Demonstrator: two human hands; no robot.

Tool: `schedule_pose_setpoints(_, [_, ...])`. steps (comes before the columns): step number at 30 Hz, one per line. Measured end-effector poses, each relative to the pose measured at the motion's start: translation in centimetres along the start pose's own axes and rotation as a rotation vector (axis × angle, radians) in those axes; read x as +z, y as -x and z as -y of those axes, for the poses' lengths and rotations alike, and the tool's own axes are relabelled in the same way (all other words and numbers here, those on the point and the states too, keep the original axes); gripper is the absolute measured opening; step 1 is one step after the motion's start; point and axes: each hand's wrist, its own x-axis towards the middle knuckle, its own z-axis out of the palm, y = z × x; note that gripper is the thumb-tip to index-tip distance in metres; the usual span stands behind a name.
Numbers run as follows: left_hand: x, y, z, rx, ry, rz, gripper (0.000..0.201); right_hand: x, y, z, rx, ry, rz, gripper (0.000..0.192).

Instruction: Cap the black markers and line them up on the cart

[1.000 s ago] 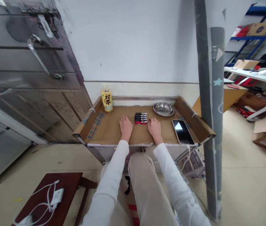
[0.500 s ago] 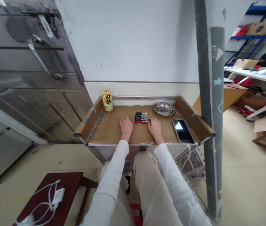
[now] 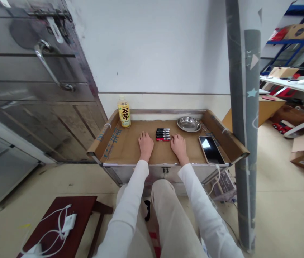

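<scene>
Several markers [image 3: 163,134] lie side by side in a neat stack of rows on the cardboard-covered tabletop [image 3: 130,152]; most are black and the nearest is red. To their left, my left hand [image 3: 146,144] rests palm down on the cardboard, fingers stretched out and holding nothing. My right hand [image 3: 179,145] lies flat just right of the markers, its fingers apart and close to the marker ends. Behind it to the right sits a shallow round metal dish [image 3: 189,124]. A phone [image 3: 211,149] with a white cable lies beyond my right hand.
A yellow drink bottle [image 3: 124,113] stands at the back left corner. Raised cardboard sides [image 3: 226,138] border the tabletop. A tall grey roll [image 3: 250,143] leans at the right. On a dark red stool [image 3: 60,222] at lower left lie white cables and a charger.
The view has shifted slightly, so everything appears a little further right. Both hands stay in place beside the markers; my knee has moved slightly.
</scene>
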Motion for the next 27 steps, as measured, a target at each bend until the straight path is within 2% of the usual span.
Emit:
schedule_pose_setpoints(6, [0.2, -0.1, 0.1, 0.007, 0.034, -0.011, 0.041, 0.1, 0.1, 0.3, 0.028, 0.012, -0.06, 0.031])
schedule_pose_setpoints(10, [0.2, 0.0, 0.0, 0.004, 0.033, -0.008, 0.039, -0.4, 0.1, 0.6, -0.01, -0.022, -0.072, 0.029])
schedule_pose_setpoints(18, [-0.5, 0.1, -0.3, -0.009, 0.097, -0.12, 0.025, -1.7, 0.0, 1.0, -0.106, -0.083, -0.022, 0.021])
schedule_pose_setpoints(20, [-0.9, 0.2, -0.4, 0.106, 0.155, -0.102, 0.022, -1.7, 0.0, 1.0, -0.136, -0.086, -0.001, 0.02])
schedule_pose_setpoints(24, [-1.5, 0.4, -0.8, 0.472, 0.209, 0.049, 0.015, -1.5, 0.1, 1.1, -0.168, -0.057, 0.034, 0.018])
schedule_pose_setpoints(27, [-1.5, 0.4, -0.8, 0.498, 0.209, 0.085, 0.01, -1.3, 0.1, 1.1, -0.177, -0.042, 0.053, 0.015])
